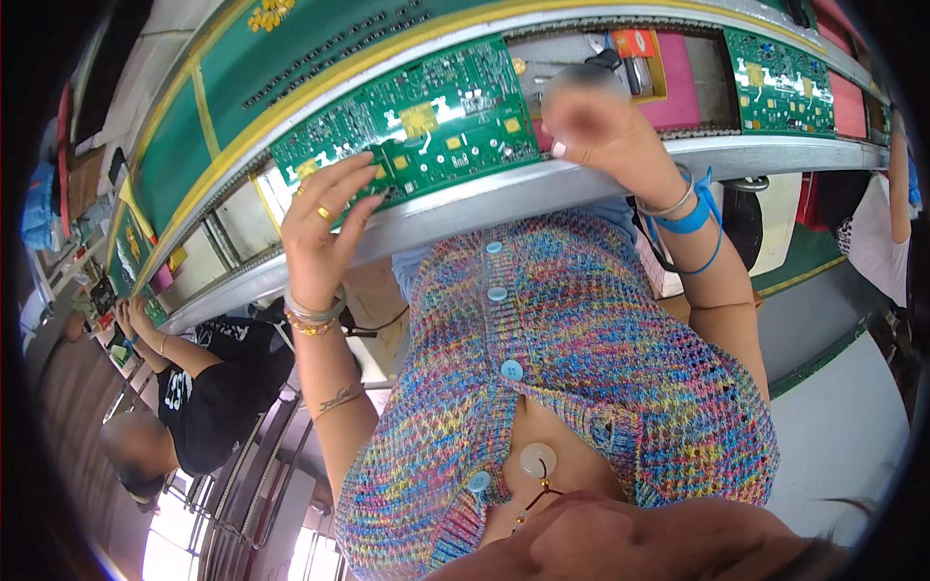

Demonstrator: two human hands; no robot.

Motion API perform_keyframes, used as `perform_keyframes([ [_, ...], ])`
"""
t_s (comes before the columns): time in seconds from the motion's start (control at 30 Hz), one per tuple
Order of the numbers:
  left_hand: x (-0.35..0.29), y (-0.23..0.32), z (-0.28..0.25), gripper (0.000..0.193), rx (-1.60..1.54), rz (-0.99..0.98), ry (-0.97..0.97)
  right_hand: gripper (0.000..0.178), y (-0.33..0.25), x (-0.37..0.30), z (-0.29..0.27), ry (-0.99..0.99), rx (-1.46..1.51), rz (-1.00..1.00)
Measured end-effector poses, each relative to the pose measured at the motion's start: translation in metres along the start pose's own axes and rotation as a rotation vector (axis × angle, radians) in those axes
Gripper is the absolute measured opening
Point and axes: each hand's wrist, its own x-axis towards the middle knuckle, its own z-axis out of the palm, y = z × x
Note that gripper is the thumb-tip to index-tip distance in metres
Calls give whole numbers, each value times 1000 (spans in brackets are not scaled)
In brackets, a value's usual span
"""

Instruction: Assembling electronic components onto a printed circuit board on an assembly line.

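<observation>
A green circuit board (465, 107) with yellow patches and many small parts lies on the rail track in front of me. My left hand (329, 208) reaches over its near left corner, fingers stretched out and the thumb apart, with the fingertips at the board. Small dark parts sit by those fingertips; I cannot make out whether one is touched. To the right of the board, my right hand (620, 136) is over the track near a yellow-edged tray (660, 68). A blur hides its fingers, so what they hold, if anything, does not show. A blue wrist strap (693, 215) circles the right wrist.
A metal rail (455, 208) runs along the near side of the track. Another green board (780, 87) lies farther right. Hand tools and a red-orange box (635, 44) are around the tray. Rows of black parts (329, 53) lie on the green bench. A co-worker (208, 387) works at left.
</observation>
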Motion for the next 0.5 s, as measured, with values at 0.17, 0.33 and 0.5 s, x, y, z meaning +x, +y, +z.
perform_keyframes([
  [0.17, 101, -6, -13, 17, 196, 196, 180, 15, -5, -1, 18, 91, -70, 47],
  [0.33, 216, -32, 10, 8, 481, 273, 104, 20, -14, -9, 25, 241, -341, 9],
  [0.5, 242, -54, 28, 8, 857, 304, 33, 20, -18, -14, 26, 345, -364, 0],
])
